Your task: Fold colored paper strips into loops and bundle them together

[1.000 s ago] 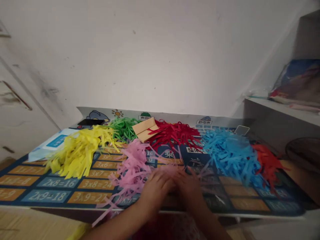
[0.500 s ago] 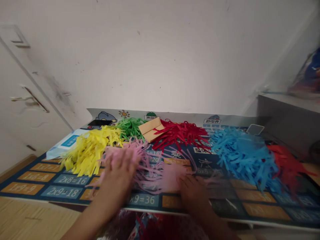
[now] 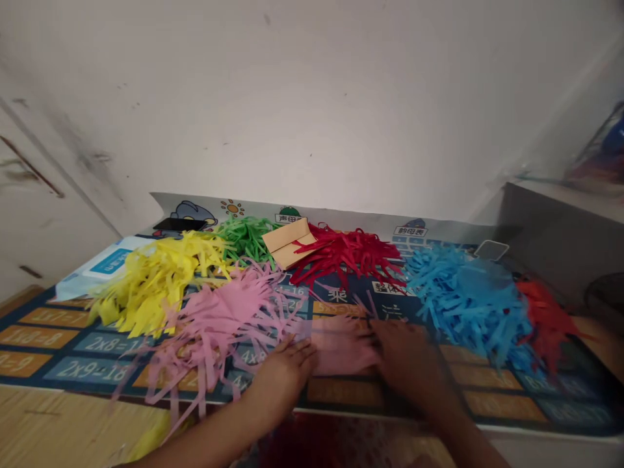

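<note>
A flat pink tissue-like sheet [image 3: 341, 348] with some cut strips lies on the printed mat in front of me. My left hand [image 3: 288, 364] rests on its left edge, fingers stretched out and flat. At the sheet's right edge is my right hand [image 3: 402, 351], partly smeared by motion; its fingers look stretched out over the material. Left of my left hand spreads a heap of pink fringed strips [image 3: 227, 312], some hanging over the table's front edge.
Yellow fringe [image 3: 156, 279], green fringe [image 3: 246, 237], dark red fringe [image 3: 351, 253], blue fringe [image 3: 472, 299] and red fringe [image 3: 543, 318] surround the work spot. A tan folded card [image 3: 287, 244] leans by the dark red one. A white-blue packet [image 3: 104, 263] and black phone-like slab [image 3: 179, 225] lie left.
My left hand has left the pink fringe heap and moved right to the sheet's left edge. The pink heap now spreads further left and forward. My right hand has shifted slightly right and away from me.
</note>
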A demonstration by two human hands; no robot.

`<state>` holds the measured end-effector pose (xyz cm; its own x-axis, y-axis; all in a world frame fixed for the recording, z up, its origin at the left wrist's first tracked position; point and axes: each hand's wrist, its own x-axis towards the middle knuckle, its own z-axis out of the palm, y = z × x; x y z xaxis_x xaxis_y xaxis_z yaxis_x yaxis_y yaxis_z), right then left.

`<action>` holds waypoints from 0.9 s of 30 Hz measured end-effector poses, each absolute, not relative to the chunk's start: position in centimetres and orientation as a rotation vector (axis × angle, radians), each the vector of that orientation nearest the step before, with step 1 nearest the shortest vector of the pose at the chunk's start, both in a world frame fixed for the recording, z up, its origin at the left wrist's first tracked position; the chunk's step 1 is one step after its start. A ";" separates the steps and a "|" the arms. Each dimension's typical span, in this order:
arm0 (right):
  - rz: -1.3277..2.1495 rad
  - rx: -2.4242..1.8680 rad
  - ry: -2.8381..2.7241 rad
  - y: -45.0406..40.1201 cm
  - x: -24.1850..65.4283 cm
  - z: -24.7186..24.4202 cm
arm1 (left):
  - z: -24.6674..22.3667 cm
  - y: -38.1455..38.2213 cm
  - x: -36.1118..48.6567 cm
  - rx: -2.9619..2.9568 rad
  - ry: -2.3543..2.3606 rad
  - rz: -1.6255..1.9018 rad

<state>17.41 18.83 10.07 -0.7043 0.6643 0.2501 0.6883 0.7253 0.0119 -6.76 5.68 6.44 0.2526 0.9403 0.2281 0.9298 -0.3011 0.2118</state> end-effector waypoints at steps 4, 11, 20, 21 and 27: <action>-0.122 -0.876 -2.790 18.5 18.4 11.9 | 6.3 6.1 -6.2 2.382 1.801 0.562; 0.390 -0.595 -2.706 17.3 14.7 8.9 | 8.6 6.2 -7.2 2.347 1.767 0.718; 0.373 -0.995 -2.688 19.0 12.4 9.4 | 9.5 8.8 -7.6 2.002 2.095 0.530; 0.339 -1.029 -2.697 19.2 12.0 9.3 | 9.4 9.3 -7.6 1.999 2.124 0.473; 0.269 -1.155 -2.731 20.3 11.1 8.9 | 8.8 10.9 -7.9 1.929 2.217 0.341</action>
